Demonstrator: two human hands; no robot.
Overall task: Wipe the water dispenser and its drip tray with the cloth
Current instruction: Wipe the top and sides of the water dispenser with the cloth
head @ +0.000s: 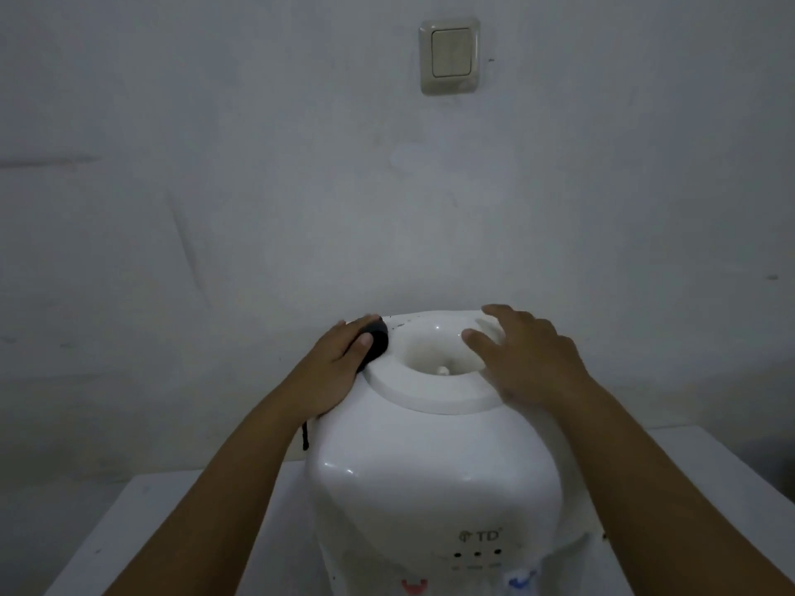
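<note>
At the left, the left hand [340, 367] lies on the dispenser's upper left shoulder with a small dark cloth [373, 344] bunched under its fingers; the thumb curls over the wad, so it is grasping the cloth and pressing it against the plastic just outside the raised collar. A dark strand hangs below that wrist, probably a loose end of the cloth.

In the middle stands the white water dispenser [434, 475] on a pale table [129, 526], upright, its long axis vertical. The bottle well on top is open, with no bottle in it.

At the right, the right hand [522, 357] is released: fingers spread and fairly straight, resting on the collar's right rim and holding nothing, apparently steadying the unit.

The cloth hand is therefore the nearer to the unwiped top ring, which lies directly to its right. The drip tray is not in view; it would sit low on the near face, below the red and blue taps.
</note>
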